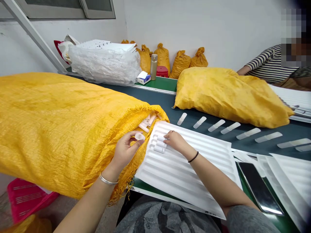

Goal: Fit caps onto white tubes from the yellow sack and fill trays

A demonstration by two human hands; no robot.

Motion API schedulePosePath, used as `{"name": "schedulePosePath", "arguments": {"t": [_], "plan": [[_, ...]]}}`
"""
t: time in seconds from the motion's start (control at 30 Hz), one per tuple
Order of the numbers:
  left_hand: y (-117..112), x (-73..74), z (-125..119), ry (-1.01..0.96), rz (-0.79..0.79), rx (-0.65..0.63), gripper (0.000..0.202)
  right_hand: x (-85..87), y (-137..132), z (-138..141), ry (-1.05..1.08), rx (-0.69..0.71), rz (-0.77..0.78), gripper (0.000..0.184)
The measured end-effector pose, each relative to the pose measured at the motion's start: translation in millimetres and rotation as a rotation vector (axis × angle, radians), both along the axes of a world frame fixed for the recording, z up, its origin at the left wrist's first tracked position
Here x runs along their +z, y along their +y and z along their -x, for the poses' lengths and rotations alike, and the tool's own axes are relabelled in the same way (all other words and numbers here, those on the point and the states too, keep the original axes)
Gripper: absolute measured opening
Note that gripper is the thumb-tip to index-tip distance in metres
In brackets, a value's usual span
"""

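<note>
A large yellow woven sack lies on its side before me, its mouth open and showing several small white tubes. My left hand rests at the sack's mouth and pinches one white tube. A white grooved tray lies in front of me. My right hand presses its fingers on tubes lying in the tray's upper left grooves.
A dark conveyor belt carries a row of white tubes. A second yellow sack lies on it. More white trays and a phone sit at my right. A person in a striped shirt works far right. A pink basket is on the floor.
</note>
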State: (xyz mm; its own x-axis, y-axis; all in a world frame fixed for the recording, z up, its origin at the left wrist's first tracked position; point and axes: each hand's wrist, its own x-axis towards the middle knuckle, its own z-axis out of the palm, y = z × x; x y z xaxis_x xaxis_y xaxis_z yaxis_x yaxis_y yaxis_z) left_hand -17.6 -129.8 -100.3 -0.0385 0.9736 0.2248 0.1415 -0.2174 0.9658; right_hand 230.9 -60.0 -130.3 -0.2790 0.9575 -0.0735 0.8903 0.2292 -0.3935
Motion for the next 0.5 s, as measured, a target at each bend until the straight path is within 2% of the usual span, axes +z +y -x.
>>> {"name": "schedulePosePath", "arguments": {"t": [0.07, 0.13, 0.17, 0.23, 0.3, 0.33, 0.4, 0.5], "plan": [[-4, 4.1, -7, -0.33, 0.112, 0.057, 0.045, -1.5, -13, 4, 0.023, 0.015, -0.063, 0.012], [-8, 6.9, -12, -0.569, 0.214, 0.086, 0.064, 3.7, -28, 6, 0.113, 0.013, -0.12, 0.018], [-9, 7.7, -14, -0.641, 0.258, 0.084, 0.066, 7.9, -36, 8, 0.225, 0.035, -0.117, 0.021], [-12, 7.6, -16, -0.705, 0.325, 0.059, 0.055, 17.5, -52, 11, 0.558, 0.121, -0.051, 0.024], [-13, 5.2, -17, -0.661, 0.36, 0.012, 0.041, 27.3, -64, 13, 0.865, 0.196, 0.013, 0.026], [-13, 3.4, -17, -0.595, 0.359, -0.011, 0.037, 32.2, -67, 13, 0.928, 0.202, -0.008, 0.027], [-14, -0.2, -15, -0.396, 0.325, -0.051, 0.033, 41.8, -68, 9, 0.899, 0.216, -0.149, 0.027], [-16, -1.3, -12, -0.162, 0.292, -0.131, 0.032, 53.3, -65, 1, 0.692, 0.38, -0.316, 0.03]]}}
